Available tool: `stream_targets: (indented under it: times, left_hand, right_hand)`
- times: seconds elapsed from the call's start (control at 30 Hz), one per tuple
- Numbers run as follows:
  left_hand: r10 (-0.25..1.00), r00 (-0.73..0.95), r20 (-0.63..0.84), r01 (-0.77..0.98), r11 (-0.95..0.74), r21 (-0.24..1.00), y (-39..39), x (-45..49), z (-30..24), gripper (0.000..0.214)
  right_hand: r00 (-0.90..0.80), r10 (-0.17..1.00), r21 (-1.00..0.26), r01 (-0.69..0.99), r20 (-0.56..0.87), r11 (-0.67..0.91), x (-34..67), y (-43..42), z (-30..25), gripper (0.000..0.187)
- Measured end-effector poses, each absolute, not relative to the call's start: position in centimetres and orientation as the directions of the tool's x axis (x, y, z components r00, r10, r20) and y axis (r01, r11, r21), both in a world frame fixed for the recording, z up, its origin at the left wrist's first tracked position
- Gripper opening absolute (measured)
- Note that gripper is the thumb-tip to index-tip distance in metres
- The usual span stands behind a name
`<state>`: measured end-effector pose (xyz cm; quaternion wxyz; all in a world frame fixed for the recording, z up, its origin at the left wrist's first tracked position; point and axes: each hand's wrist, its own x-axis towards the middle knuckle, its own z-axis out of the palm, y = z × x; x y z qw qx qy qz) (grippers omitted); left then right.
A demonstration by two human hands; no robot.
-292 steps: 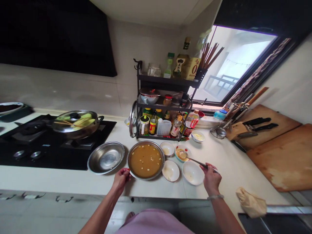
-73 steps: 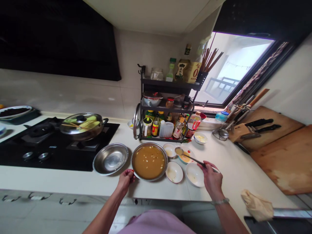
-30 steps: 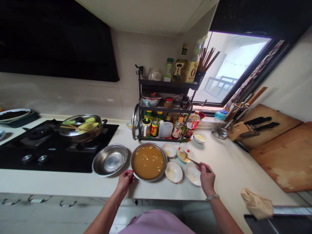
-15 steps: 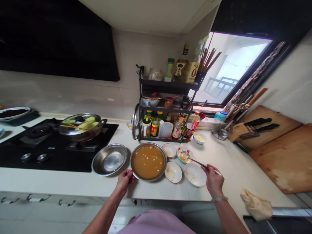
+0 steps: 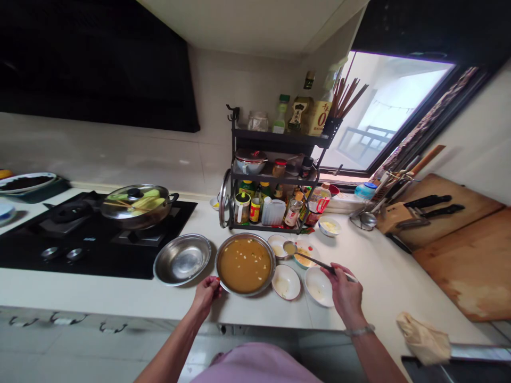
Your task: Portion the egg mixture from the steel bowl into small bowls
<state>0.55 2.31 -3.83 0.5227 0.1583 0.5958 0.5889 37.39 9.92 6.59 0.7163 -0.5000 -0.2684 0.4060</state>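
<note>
A steel bowl of brown sauce (image 5: 245,264) with pale bits in it sits near the counter's front edge. My left hand (image 5: 206,292) is closed on its near left rim. My right hand (image 5: 344,294) is closed on the handle of a long metal spoon (image 5: 309,258). The spoon's full bowl hovers between a small white bowl (image 5: 278,246) and a patterned bowl holding yellowish sauce (image 5: 305,254). Two more white bowls, one (image 5: 286,282) and another (image 5: 318,287), lie just in front of my right hand.
An empty steel bowl (image 5: 182,259) stands left of the sauce. A lidded wok (image 5: 134,204) sits on the black hob (image 5: 80,239). A black condiment rack (image 5: 275,175) rises behind; knives and wooden boards (image 5: 459,234) lie right, a crumpled cloth (image 5: 423,337) at the edge.
The spoon has lifted out of the patterned bowl and shifted left toward the sauce bowl, carrying sauce. My left hand has stayed on the rim.
</note>
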Motion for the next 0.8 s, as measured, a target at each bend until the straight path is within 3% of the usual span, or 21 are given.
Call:
stream_targets:
  times: [0.13, 0.27, 0.37, 0.5, 0.6, 0.8]
  left_hand:
    - [0.802, -0.408, -0.435, -0.420, 0.258, 0.870, 2.3, 0.6, -3.9, 0.036]
    - [0.802, -0.405, -0.438, -0.420, 0.262, 0.869, 2.3, 0.6, -4.0, 0.033]
    - [0.804, -0.397, -0.443, -0.431, 0.262, 0.863, 2.3, 0.5, -4.1, 0.032]
    - [0.809, -0.389, -0.440, -0.443, 0.255, 0.860, 2.2, 0.4, -4.2, 0.033]
    - [0.806, -0.386, -0.449, -0.458, 0.255, 0.851, 2.3, 0.4, -4.2, 0.034]
    - [0.798, -0.391, -0.458, -0.473, 0.253, 0.844, 2.3, 0.4, -4.2, 0.034]
  right_hand:
    - [0.422, 0.906, -0.957, -0.258, 0.014, 0.135, 34.6, 9.1, 6.8, 0.029]
    - [0.269, 0.955, -0.992, 0.000, 0.123, 0.128, 32.5, 7.6, 6.5, 0.031]
    - [0.075, 0.951, -0.938, 0.206, 0.300, 0.279, 31.6, 6.4, 6.3, 0.025]
    - [-0.172, 0.846, -0.794, 0.294, 0.505, 0.533, 31.6, 5.6, 6.4, 0.021]
    - [-0.122, 0.842, -0.778, 0.332, 0.525, 0.533, 32.7, 6.0, 6.4, 0.021]
    - [0.249, 0.880, -0.877, 0.377, 0.405, 0.298, 37.0, 8.8, 4.8, 0.029]
